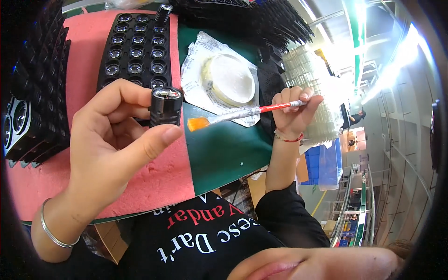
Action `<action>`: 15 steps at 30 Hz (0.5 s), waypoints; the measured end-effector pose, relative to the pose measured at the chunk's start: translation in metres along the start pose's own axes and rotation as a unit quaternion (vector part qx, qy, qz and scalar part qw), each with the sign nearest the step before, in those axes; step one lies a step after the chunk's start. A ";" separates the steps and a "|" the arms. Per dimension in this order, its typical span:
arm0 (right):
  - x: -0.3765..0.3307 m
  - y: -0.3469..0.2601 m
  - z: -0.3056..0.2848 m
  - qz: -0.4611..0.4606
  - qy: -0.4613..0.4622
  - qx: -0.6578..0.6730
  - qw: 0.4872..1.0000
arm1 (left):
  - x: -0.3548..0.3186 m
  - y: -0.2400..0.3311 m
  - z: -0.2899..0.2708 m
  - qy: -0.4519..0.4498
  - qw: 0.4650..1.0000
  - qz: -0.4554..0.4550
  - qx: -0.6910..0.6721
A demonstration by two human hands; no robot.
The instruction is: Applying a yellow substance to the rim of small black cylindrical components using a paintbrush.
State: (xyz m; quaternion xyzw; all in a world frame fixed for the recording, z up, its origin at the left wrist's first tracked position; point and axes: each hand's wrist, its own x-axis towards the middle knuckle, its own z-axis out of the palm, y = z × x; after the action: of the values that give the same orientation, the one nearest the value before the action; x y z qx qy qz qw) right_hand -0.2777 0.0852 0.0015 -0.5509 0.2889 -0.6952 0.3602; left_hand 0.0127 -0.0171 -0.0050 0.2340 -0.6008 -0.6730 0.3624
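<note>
My left hand is closed around a short black flashlight, held upright with its clear lens end on top. The fingers wrap it from behind, and the thumb lies across in front of its lower part. Between the fingers of my right hand is a paintbrush with a red handle, its shaft smeared silvery white. Its orange bristles point left, a short way from the flashlight and apart from it. Behind the brush, a round shallow dish of whitish material rests on printed paper.
A black tray with rows of lensed flashlights lies on a pink foam mat. Black trays are stacked at the left, more dark parts at the back. Clear plastic trays and a blue bin are at right.
</note>
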 end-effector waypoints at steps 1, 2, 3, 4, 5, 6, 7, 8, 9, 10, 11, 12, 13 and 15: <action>0.000 -0.001 0.001 0.000 0.000 -0.001 1.000 | 0.000 0.000 0.000 -0.001 1.000 0.000 -0.001; 0.001 -0.001 0.002 0.006 0.000 0.017 1.000 | -0.001 0.001 0.000 -0.005 1.000 -0.006 -0.005; 0.001 -0.001 0.003 0.012 -0.001 0.035 0.999 | -0.001 0.002 -0.001 -0.010 1.000 -0.012 -0.010; 0.001 0.000 0.004 0.012 -0.001 0.036 0.999 | -0.001 0.002 0.000 -0.010 1.000 -0.012 -0.010; 0.002 0.000 0.005 0.010 0.007 0.034 0.999 | 0.000 0.001 0.000 -0.007 1.000 -0.012 -0.011; 0.002 0.001 0.005 0.009 0.015 0.033 0.999 | 0.000 0.000 0.000 -0.004 1.000 -0.011 -0.012; 0.002 0.001 0.005 0.008 0.015 0.032 0.999 | 0.000 0.000 0.000 -0.005 1.000 -0.011 -0.012; 0.002 0.001 0.005 0.010 0.017 0.030 0.999 | -0.001 0.001 -0.001 -0.013 1.000 -0.017 -0.016; 0.003 0.002 0.005 0.012 0.018 0.028 0.999 | -0.001 0.001 -0.001 -0.021 0.999 -0.022 -0.019; 0.003 0.002 0.005 0.012 0.018 0.028 0.999 | -0.001 0.002 -0.001 -0.020 0.999 -0.023 -0.019; 0.003 0.002 0.006 0.012 0.023 0.022 0.999 | -0.001 0.003 -0.002 -0.026 0.999 -0.030 -0.017; 0.003 0.002 0.007 0.011 0.028 0.016 0.999 | -0.001 0.003 -0.002 -0.032 0.999 -0.037 -0.016; 0.002 0.002 0.005 0.011 0.028 0.015 0.999 | 0.000 0.003 -0.002 -0.032 0.999 -0.037 -0.016; 0.001 0.001 0.001 0.017 0.037 0.010 0.999 | 0.000 0.002 -0.003 -0.039 0.999 -0.035 -0.011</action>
State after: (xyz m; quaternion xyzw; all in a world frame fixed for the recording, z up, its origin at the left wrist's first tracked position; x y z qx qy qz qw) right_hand -0.2765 0.0837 0.0017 -0.5161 0.3044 -0.7121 0.3660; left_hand 0.0150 -0.0188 -0.0036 0.2242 -0.5985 -0.7005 0.3176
